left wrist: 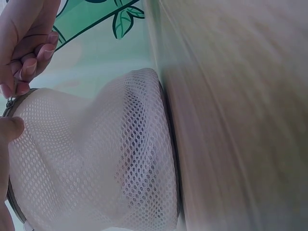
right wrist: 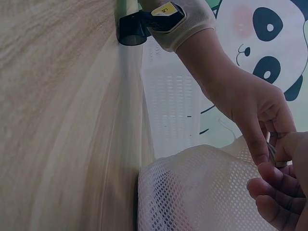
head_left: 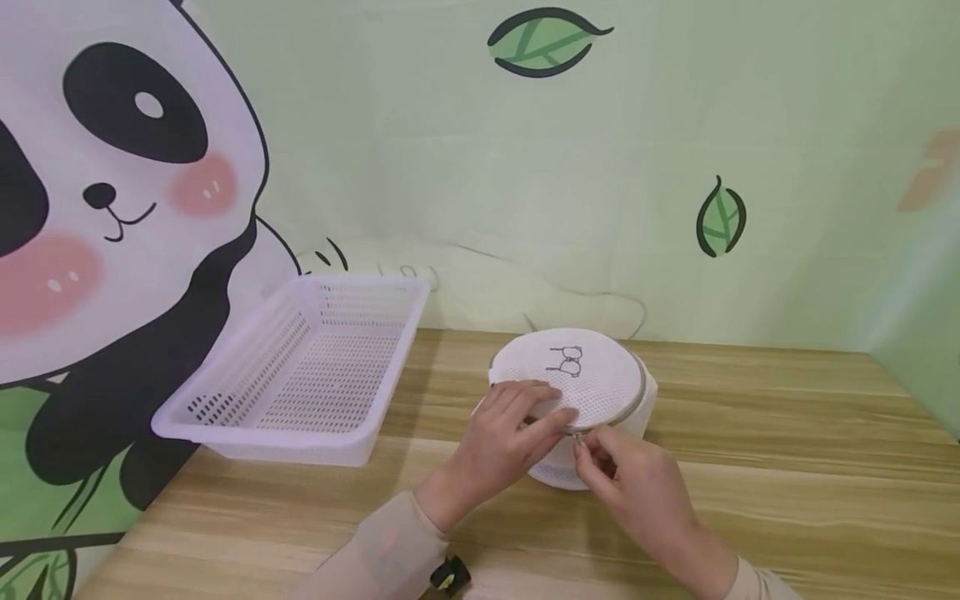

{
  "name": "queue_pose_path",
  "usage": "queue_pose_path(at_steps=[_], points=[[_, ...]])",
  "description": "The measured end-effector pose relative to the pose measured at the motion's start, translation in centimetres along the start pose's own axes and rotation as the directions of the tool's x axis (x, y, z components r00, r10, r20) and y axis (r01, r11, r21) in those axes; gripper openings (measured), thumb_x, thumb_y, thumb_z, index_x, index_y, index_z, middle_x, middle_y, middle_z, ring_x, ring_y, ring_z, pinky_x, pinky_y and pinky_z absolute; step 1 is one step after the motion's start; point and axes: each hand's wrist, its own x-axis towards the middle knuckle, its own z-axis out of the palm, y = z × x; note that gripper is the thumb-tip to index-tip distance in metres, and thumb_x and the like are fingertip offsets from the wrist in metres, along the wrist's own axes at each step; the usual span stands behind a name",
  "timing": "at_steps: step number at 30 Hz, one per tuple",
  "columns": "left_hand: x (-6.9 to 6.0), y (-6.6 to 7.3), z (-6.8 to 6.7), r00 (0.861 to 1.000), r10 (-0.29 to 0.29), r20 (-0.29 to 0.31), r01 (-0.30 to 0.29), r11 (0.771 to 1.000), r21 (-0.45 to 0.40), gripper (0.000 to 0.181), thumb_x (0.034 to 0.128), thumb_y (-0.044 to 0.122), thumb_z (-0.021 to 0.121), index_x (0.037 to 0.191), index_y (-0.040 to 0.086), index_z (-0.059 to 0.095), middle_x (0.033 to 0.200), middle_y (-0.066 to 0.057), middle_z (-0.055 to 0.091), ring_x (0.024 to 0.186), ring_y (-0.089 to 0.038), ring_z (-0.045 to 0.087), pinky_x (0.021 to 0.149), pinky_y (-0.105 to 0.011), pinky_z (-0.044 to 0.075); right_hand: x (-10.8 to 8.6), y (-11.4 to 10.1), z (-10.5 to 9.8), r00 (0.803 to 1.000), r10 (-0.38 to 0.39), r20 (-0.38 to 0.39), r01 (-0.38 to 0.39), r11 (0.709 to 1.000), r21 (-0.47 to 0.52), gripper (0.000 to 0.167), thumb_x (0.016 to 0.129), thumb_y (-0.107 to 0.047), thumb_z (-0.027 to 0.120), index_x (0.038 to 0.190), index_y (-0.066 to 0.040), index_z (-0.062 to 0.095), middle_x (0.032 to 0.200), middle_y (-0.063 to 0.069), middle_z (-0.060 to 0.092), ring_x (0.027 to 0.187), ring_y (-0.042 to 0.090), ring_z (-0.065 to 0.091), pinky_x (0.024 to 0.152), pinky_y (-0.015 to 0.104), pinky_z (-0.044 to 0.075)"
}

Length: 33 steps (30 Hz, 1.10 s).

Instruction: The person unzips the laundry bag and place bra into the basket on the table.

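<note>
A white mesh laundry bag [head_left: 592, 392], round and upright, stands on the wooden table, its flat lid bearing a small bra drawing. A grey zip [head_left: 633, 404] runs round the lid's edge. My left hand [head_left: 510, 429] holds the bag at its front rim, with fingers over the lid and thumb near the zip. Close beside it, my right hand [head_left: 645, 492] pinches the small metal zip pull [left wrist: 9, 102] between thumb and forefinger. Through the mesh wall [left wrist: 139, 144] something darker shows inside; its kind cannot be told.
A white plastic basket [head_left: 375, 437] with slotted walls stands to the left on the wooden table [head_left: 787, 467]. Behind the table hangs a green backdrop [head_left: 420, 167] with a panda and leaves. A black wrist device [head_left: 450, 575] sits at my left sleeve.
</note>
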Motion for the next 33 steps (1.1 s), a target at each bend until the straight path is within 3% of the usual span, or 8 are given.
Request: queue_pose_path(at_steps=[10,33], points=[[-0.07,-0.09,0.18,1.000,0.002,-0.010,-0.002,1.000,0.000,0.015,0.0818,0.019,0.075,0.097,0.019,0.072,0.103,-0.003,0.067,0.100,-0.018,0.065,0.089,-0.028,0.053,-0.03,0.05,-0.02,1.000,0.015,0.024,-0.015,1.000,-0.006,0.024,0.075,0.000,0.068,0.066,-0.018,0.055,0.059,-0.014,0.049,0.055,-0.010,0.039,0.047,0.005,0.035],[-0.29,-0.47,0.12,1.000,-0.011,0.002,0.011,0.998,-0.065,0.015,0.0841,0.015,0.070,0.099,0.017,0.073,0.104,-0.004,0.067,0.101,-0.018,0.064,0.092,-0.029,0.052,0.08,0.33,-0.31,1.000,0.017,-0.022,-0.016,1.000,0.013,0.024,0.072,0.002,0.065,0.064,-0.018,0.052,0.057,-0.015,0.045,0.055,-0.009,0.036,0.046,0.006,0.033]])
